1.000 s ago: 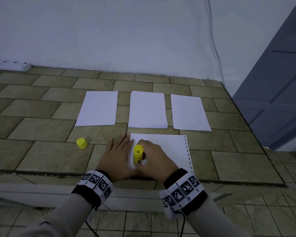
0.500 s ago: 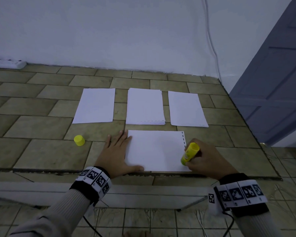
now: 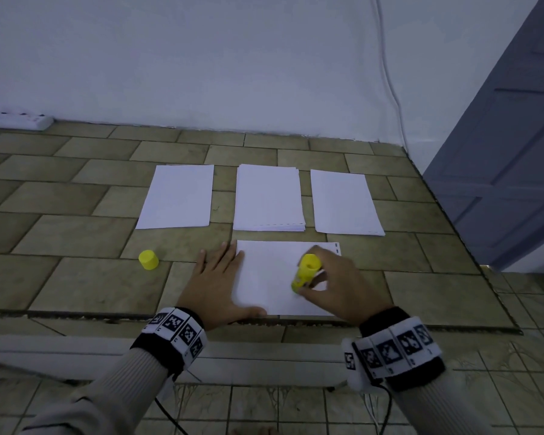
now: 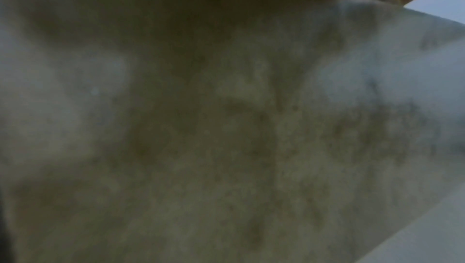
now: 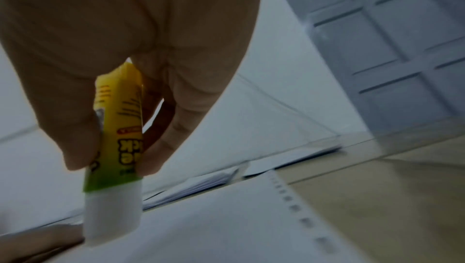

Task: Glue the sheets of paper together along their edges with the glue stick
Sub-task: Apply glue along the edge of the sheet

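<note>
Since half a second ago my right hand (image 3: pixel 336 285) has carried the glue stick (image 3: pixel 305 273) leftward from the sheet's right edge to over its middle. Its fingers (image 5: pixel 176 128) are curled round the yellow tube, white tip down, just above the near sheet (image 3: pixel 264 277). My left hand (image 3: pixel 215 285) lies flat, fingers straight, pressing that sheet's left edge onto the tiled worktop (image 3: pixel 76 277). The left wrist view is only blur. Left of the hand stands the yellow cap (image 3: pixel 148 259). Farther back lie a single sheet (image 3: pixel 176 196), a paper stack (image 3: pixel 268 197), and another sheet (image 3: pixel 344 202), side by side, apart.
</note>
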Tool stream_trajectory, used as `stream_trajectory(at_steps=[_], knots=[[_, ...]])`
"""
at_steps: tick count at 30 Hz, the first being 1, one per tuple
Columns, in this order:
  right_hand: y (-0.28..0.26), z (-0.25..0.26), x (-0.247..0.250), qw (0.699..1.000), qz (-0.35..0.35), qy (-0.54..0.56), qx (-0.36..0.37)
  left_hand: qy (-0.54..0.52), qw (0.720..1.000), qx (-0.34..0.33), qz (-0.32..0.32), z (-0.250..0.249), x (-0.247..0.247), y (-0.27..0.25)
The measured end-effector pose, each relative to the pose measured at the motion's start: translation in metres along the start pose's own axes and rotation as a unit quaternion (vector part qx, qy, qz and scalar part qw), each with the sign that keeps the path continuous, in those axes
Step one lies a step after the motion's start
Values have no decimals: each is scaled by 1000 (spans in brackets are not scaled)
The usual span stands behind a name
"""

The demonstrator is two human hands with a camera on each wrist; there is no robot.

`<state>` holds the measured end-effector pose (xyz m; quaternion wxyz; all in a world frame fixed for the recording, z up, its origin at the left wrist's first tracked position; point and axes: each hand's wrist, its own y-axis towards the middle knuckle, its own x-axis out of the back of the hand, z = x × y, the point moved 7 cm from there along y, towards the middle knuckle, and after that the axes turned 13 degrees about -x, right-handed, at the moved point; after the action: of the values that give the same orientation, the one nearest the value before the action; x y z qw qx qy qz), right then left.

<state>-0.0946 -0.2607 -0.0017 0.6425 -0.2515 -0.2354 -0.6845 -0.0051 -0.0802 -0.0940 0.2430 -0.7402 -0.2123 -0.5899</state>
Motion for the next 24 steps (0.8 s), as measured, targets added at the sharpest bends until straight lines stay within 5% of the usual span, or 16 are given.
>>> stream_trajectory(at_steps=[12, 24], knots=[[40, 43, -87, 989, 120, -80, 41, -5, 998, -38, -59, 1, -4, 2], [115, 34, -56, 989, 80, -121, 7, -20, 999, 7, -42, 1, 5, 0]])
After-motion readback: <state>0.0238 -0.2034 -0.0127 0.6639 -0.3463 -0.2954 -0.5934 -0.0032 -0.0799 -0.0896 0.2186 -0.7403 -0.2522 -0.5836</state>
